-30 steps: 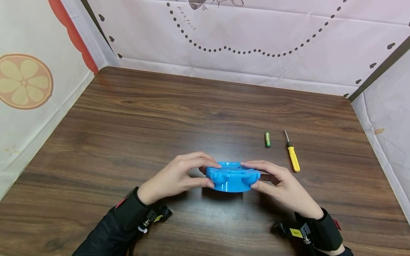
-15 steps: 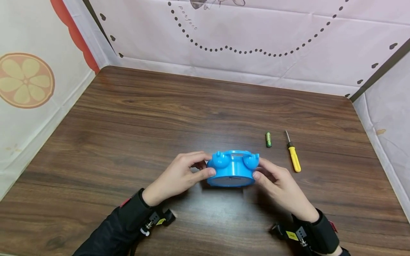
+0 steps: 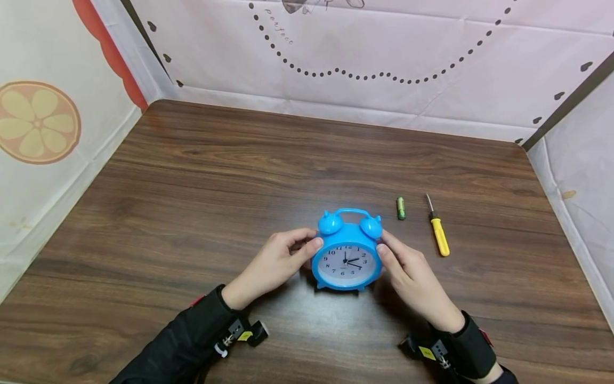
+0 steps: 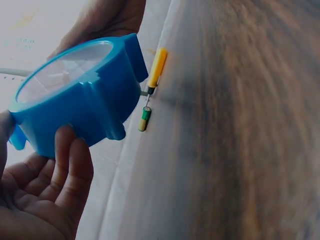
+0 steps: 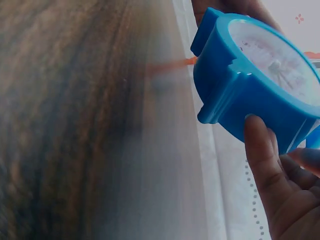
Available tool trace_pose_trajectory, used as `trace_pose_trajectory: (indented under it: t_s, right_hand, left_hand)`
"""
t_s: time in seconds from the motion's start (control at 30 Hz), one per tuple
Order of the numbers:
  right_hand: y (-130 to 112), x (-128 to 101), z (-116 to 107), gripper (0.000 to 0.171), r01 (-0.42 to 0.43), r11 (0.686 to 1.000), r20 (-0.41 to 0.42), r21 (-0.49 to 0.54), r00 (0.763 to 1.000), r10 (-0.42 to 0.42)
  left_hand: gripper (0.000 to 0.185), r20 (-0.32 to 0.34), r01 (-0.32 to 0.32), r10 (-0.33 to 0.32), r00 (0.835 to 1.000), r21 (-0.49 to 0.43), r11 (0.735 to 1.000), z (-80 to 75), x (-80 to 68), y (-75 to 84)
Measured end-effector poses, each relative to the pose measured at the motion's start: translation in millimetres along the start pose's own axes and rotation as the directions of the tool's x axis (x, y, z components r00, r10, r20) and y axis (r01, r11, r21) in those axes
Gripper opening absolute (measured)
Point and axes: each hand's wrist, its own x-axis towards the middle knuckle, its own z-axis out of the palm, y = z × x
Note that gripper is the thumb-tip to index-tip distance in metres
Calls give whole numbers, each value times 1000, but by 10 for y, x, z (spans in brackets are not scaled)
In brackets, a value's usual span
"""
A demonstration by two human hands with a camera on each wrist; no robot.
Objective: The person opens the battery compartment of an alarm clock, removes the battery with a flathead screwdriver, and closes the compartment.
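A blue twin-bell alarm clock (image 3: 346, 264) faces me in the head view, its dial and hands showing and its bells and handle at the top. My left hand (image 3: 275, 261) grips its left side, thumb on the front rim and fingers behind. On the opposite side my right hand (image 3: 414, 280) holds it the same way. Both wrist views show fingers curled against the blue casing, with the clock's little feet (image 4: 117, 131) raised off the wooden tabletop. The back of the clock is hidden.
Beyond the clock to the right, a small green battery (image 3: 401, 208) lies on the brown wooden table (image 3: 230, 176). Beside it is a screwdriver (image 3: 439, 237) with a yellow handle. White printed cloth walls (image 3: 364, 101) border the table at the back and sides.
Both hands have tilted the alarm clock upright: first its top and bells pointed toward me, now its dial faces me and the bells point away. Battery and screwdriver stay put.
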Motion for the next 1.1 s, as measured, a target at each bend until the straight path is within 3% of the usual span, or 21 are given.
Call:
trace_pose_trajectory:
  t_s: [0.17,0.63,0.9,1.1]
  right_hand:
    - [-13,16,24,44,-49,998,12,33,999,48]
    - [39,61,69,47,-172,982,50,83,984,168]
    - [55,77,102,47,-146,987,-4,62,989,147]
    - [34,88,125,48,-157,985,-40,67,986,160]
  left_hand:
    - [41,-17,61,-61,998,6,998,20,18,-30]
    - [37,-16,92,-91,996,31,995,22,37,-35]
    - [37,-34,104,-103,994,36,994,20,35,-21]
    - [32,-89,64,-61,994,33,997,37,51,-29]
